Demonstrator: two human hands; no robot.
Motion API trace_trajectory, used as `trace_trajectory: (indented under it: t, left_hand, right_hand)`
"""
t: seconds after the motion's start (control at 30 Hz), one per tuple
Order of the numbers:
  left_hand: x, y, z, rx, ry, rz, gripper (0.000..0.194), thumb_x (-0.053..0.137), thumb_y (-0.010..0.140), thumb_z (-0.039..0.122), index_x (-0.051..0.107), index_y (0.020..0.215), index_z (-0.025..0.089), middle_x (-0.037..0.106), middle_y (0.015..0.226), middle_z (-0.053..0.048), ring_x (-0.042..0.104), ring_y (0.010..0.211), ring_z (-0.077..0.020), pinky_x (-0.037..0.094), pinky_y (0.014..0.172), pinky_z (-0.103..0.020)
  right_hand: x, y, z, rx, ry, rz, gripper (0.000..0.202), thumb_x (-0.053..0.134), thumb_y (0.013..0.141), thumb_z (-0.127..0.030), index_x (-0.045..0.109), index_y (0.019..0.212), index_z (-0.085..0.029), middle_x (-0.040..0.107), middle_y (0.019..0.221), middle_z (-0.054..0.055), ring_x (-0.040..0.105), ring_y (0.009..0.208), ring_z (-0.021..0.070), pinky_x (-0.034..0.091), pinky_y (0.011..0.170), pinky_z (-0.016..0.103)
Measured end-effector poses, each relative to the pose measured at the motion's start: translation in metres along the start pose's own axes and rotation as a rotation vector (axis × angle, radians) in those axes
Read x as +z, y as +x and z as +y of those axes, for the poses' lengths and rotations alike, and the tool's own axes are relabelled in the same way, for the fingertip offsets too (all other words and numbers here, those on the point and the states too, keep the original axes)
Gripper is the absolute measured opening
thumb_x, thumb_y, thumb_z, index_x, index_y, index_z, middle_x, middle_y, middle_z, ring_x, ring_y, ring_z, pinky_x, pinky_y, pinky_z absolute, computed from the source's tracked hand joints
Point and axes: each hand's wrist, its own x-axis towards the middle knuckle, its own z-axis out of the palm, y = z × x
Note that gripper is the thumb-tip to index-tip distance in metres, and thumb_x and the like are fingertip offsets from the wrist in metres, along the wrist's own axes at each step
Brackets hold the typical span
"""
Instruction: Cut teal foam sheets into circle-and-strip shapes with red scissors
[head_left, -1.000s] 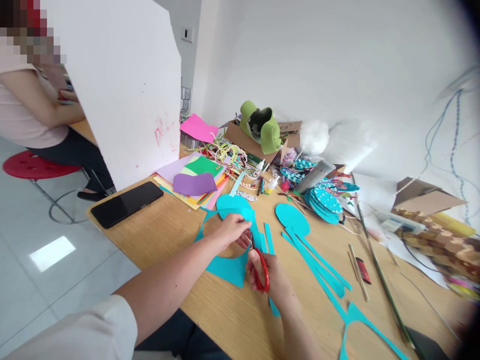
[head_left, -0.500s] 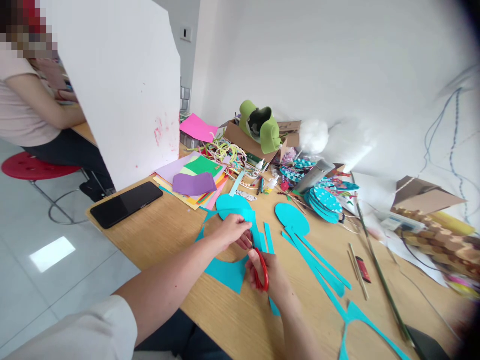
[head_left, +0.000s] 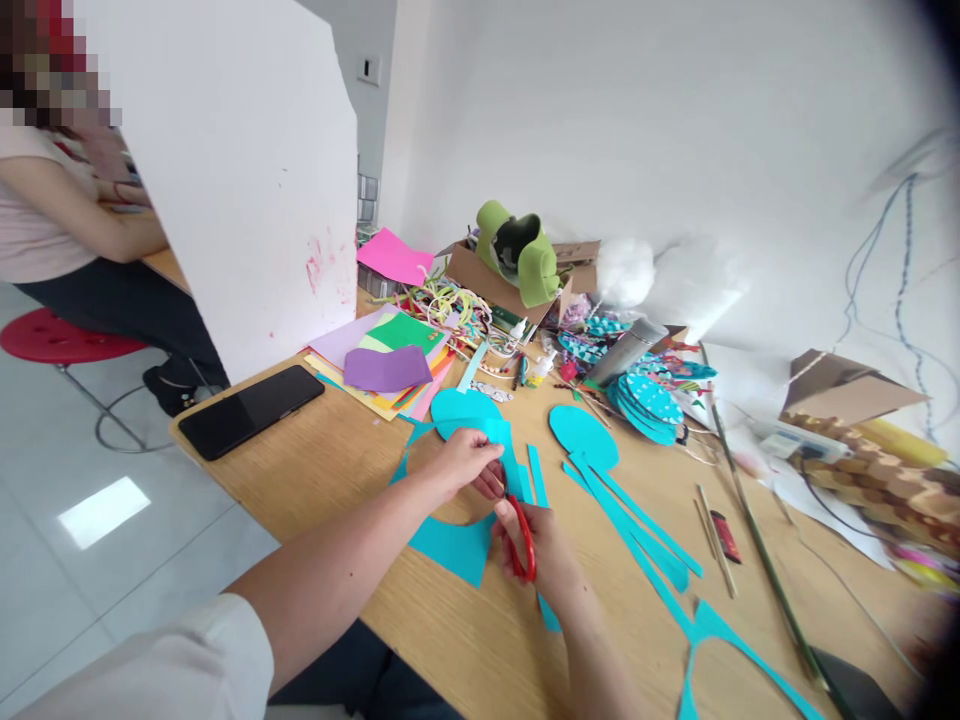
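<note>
My right hand point(head_left: 529, 545) is closed on a pair of scissors point(head_left: 527, 553) with red handles. The blades are mostly hidden beside the fingers of my left hand point(head_left: 472, 462), which pinches a piece of turquoise paper point(head_left: 496, 430). The scissors touch or lie right at this piece; whether the blades are parted I cannot tell. Under and around my hands lie a turquoise offcut sheet point(head_left: 454, 550) with a round hole, a turquoise disc point(head_left: 457, 405) and thin strips. To the right rests another turquoise disc point(head_left: 581, 435) with long strips point(head_left: 634, 530) below it.
A black phone point(head_left: 251, 410) lies at the left table edge, near stacked coloured paper point(head_left: 386, 368). Farther back are a cardboard box point(head_left: 491, 285), a metal bottle point(head_left: 634, 350) and dotted turquoise discs point(head_left: 649, 405). A white partition point(head_left: 247, 190) separates a seated person point(head_left: 67, 220). Sticks point(head_left: 716, 540) lie right.
The view has shifted slightly. Both hands keep nearly the same pose at the turquoise paper, and the scissors' red handles have turned a little.
</note>
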Motion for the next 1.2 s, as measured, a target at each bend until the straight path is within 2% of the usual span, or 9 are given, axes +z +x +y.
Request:
trace_trajectory:
  t: [0.5,0.7,0.93,1.2]
  left_hand:
    - [-0.0014,0.0019,-0.0025,0.004,-0.062,-0.015,0.020,0.054,0.084,0.024,0.051,0.067,0.014,0.062,0.053,-0.003,0.062,0.044,-0.0164,0.049,0.043,-0.026]
    - [-0.0028,0.0031,-0.0030,0.032,-0.103,0.016,0.015,0.052,0.083,0.020,0.051,0.069,0.014,0.064,0.057,-0.004,0.063,0.044,-0.0161,0.048,0.041,-0.024]
    - [-0.0008,0.0014,-0.0041,0.010,-0.091,0.013,0.019,0.061,0.079,0.027,0.050,0.069,0.015,0.064,0.056,-0.003,0.062,0.043,-0.0155,0.048,0.042,-0.023]
    - [0.0001,-0.0009,-0.0040,0.038,-0.063,0.015,0.019,0.061,0.079,0.028,0.051,0.069,0.015,0.063,0.057,-0.002,0.062,0.045,-0.0146,0.049,0.043,-0.024]
  right_hand:
    - [0.0009,-0.0008,-0.0015,0.015,0.013,0.044,0.059,0.048,0.072,-0.077,0.051,0.056,-0.020,0.050,0.036,0.001,0.042,0.027,0.0104,0.026,0.028,0.022]
    - [0.0005,-0.0017,-0.0039,0.018,0.017,0.029,0.059,0.047,0.074,-0.076,0.053,0.058,-0.019,0.051,0.037,0.001,0.043,0.028,0.0109,0.027,0.029,0.021]
    - [-0.0010,-0.0014,-0.0024,0.009,0.013,0.003,0.060,0.045,0.075,-0.076,0.053,0.062,-0.018,0.053,0.039,0.002,0.045,0.030,0.0106,0.029,0.030,0.021]
    - [0.0006,-0.0006,-0.0029,0.042,0.041,0.034,0.058,0.047,0.075,-0.075,0.051,0.057,-0.020,0.048,0.036,0.000,0.044,0.028,0.0111,0.027,0.029,0.021]
